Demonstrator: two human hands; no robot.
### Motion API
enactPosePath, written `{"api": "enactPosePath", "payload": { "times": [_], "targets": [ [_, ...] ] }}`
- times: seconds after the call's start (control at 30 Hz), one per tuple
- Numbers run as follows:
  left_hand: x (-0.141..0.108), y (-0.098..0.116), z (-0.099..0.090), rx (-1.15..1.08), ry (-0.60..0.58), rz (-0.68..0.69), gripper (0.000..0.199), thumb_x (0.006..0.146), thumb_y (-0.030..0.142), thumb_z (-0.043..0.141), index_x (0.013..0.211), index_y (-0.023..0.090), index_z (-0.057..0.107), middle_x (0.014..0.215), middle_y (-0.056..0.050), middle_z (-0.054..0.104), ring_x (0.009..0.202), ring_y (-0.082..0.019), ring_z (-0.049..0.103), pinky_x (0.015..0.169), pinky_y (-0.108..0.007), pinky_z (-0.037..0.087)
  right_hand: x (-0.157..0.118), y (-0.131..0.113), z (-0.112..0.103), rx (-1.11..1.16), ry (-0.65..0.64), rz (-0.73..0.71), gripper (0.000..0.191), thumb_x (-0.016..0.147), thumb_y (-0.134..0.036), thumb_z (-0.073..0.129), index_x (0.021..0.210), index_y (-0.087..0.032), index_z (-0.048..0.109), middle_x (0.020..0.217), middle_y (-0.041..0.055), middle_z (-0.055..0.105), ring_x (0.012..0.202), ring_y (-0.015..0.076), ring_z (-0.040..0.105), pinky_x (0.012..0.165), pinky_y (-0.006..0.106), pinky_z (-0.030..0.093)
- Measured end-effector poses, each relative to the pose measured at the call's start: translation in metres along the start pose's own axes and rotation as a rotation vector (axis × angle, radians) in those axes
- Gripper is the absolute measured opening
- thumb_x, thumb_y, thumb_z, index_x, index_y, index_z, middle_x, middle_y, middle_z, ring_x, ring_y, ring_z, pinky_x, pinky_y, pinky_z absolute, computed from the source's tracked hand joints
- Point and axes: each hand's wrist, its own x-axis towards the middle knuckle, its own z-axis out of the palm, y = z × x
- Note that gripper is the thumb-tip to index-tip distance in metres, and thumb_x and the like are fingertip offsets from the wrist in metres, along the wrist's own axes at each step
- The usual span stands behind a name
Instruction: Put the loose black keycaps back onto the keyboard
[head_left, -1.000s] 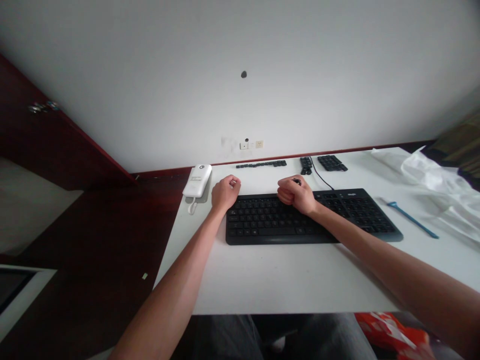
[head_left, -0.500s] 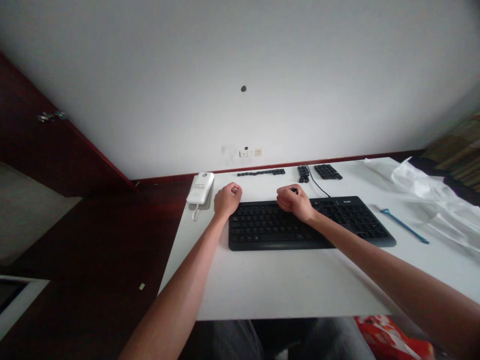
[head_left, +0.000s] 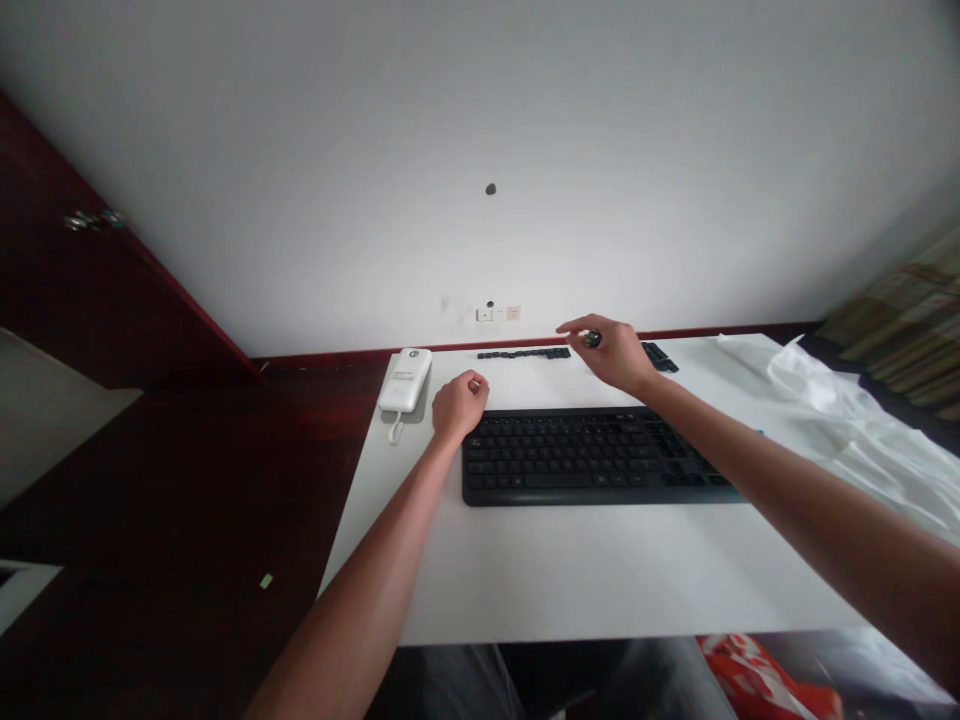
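Note:
A black keyboard [head_left: 555, 455] lies on the white table, its right part hidden under my right forearm. My left hand [head_left: 460, 402] is curled into a loose fist at the keyboard's upper left corner. Above the keyboard's back edge is my right hand [head_left: 609, 352], its index finger stretched to the left. A dark, round-ended tool [head_left: 592, 339] is tucked in that hand; most of it is covered by the fingers, so its kind does not show. Behind the keyboard runs a row of loose black keycaps [head_left: 525, 353]. More black keycaps [head_left: 660, 357] show right of the hand.
A white power bank [head_left: 406, 380] with a strap lies at the table's left. Crumpled white plastic [head_left: 840, 410] covers part of the right side. The wall with sockets [head_left: 514, 313] rises behind the table [head_left: 570, 575]. A red bag [head_left: 765, 680] is below the front edge.
My right hand has lifted off the keyboard and moved back towards the keycaps, its index finger now extended. The left hand stays at the corner. The blue stick is now mostly hidden by my forearm.

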Motion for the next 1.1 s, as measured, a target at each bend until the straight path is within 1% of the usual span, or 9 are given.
{"api": "enactPosePath", "payload": {
  "times": [0.07, 0.13, 0.23, 0.33, 0.43, 0.53, 0.7, 0.93, 1.1],
  "targets": [
    [0.000, 0.000, 0.000, -0.007, 0.002, -0.003, 0.015, 0.096, 0.033, 0.058, 0.095, 0.030, 0.073, 0.096, 0.000, 0.078, 0.087, -0.021, 0.070, 0.072, -0.028, 0.042, 0.014, 0.021, 0.001, -0.226, -0.105, 0.004, 0.032, 0.092, -0.018, 0.054, 0.109, -0.020, 0.081, 0.120, 0.0114, 0.076, 0.095, 0.0250, 0.070, 0.084, 0.037, 0.052],
    [0.000, 0.000, 0.000, -0.009, 0.003, 0.000, 0.015, 0.097, 0.034, 0.058, 0.094, 0.030, 0.073, 0.096, 0.000, 0.078, 0.087, -0.021, 0.069, 0.072, -0.028, 0.042, 0.021, 0.041, 0.006, -0.364, -0.197, 0.047, 0.039, 0.089, -0.012, 0.051, 0.115, -0.020, 0.080, 0.126, 0.0109, 0.076, 0.102, 0.0270, 0.072, 0.090, 0.038, 0.053],
    [0.000, 0.000, 0.000, -0.006, 0.000, -0.004, 0.016, 0.097, 0.035, 0.058, 0.094, 0.030, 0.073, 0.096, 0.000, 0.077, 0.087, -0.020, 0.069, 0.072, -0.027, 0.041, 0.022, 0.060, 0.016, -0.451, -0.317, 0.068, 0.046, 0.088, -0.008, 0.052, 0.123, -0.023, 0.078, 0.132, 0.0090, 0.074, 0.109, 0.0285, 0.072, 0.094, 0.039, 0.054],
    [0.000, -0.002, 0.001, -0.011, -0.002, -0.003, 0.015, 0.097, 0.034, 0.059, 0.093, 0.030, 0.072, 0.096, 0.000, 0.078, 0.086, -0.020, 0.069, 0.071, -0.027, 0.040, 0.019, 0.068, 0.027, -0.479, -0.379, 0.064, 0.048, 0.088, -0.007, 0.053, 0.126, -0.024, 0.077, 0.134, 0.0087, 0.073, 0.115, 0.0307, 0.071, 0.096, 0.040, 0.054],
    [0.001, -0.003, 0.002, -0.010, 0.006, 0.003, 0.014, 0.097, 0.034, 0.059, 0.093, 0.030, 0.072, 0.095, 0.001, 0.078, 0.085, -0.020, 0.069, 0.069, -0.028, 0.039, 0.017, 0.072, 0.035, -0.501, -0.390, 0.069, 0.046, 0.089, -0.008, 0.054, 0.125, -0.024, 0.078, 0.134, 0.0086, 0.073, 0.118, 0.0315, 0.071, 0.099, 0.041, 0.054],
    [0.002, -0.003, 0.003, -0.002, 0.019, 0.003, 0.013, 0.096, 0.035, 0.060, 0.092, 0.031, 0.071, 0.094, 0.003, 0.077, 0.084, -0.020, 0.069, 0.067, -0.028, 0.036, 0.018, 0.077, 0.040, -0.506, -0.369, 0.057, 0.046, 0.089, -0.007, 0.053, 0.125, -0.024, 0.077, 0.136, 0.0065, 0.072, 0.120, 0.0288, 0.070, 0.103, 0.039, 0.053],
    [0.001, -0.003, 0.003, -0.009, 0.021, -0.005, 0.013, 0.095, 0.035, 0.060, 0.090, 0.031, 0.071, 0.093, 0.004, 0.077, 0.082, -0.019, 0.067, 0.064, -0.028, 0.032, 0.016, 0.079, 0.041, -0.522, -0.373, 0.021, 0.045, 0.090, -0.010, 0.051, 0.124, -0.026, 0.076, 0.138, 0.0049, 0.071, 0.120, 0.0292, 0.070, 0.098, 0.040, 0.056],
    [0.001, -0.002, 0.001, -0.014, 0.009, 0.005, 0.013, 0.096, 0.034, 0.059, 0.093, 0.030, 0.071, 0.095, 0.003, 0.077, 0.083, -0.019, 0.067, 0.066, -0.027, 0.033, 0.001, 0.063, 0.034, -0.548, -0.441, -0.066, 0.048, 0.090, -0.010, 0.050, 0.129, -0.025, 0.074, 0.139, 0.0063, 0.070, 0.117, 0.0307, 0.070, 0.098, 0.042, 0.056],
    [0.000, -0.001, 0.001, -0.009, 0.003, 0.002, 0.014, 0.097, 0.036, 0.059, 0.093, 0.030, 0.071, 0.096, 0.002, 0.077, 0.084, -0.019, 0.067, 0.068, -0.027, 0.036, -0.022, 0.056, 0.018, -0.541, -0.497, -0.142, 0.049, 0.089, -0.009, 0.051, 0.131, -0.023, 0.072, 0.139, 0.0073, 0.069, 0.117, 0.0294, 0.070, 0.099, 0.041, 0.055]
  ]
}}
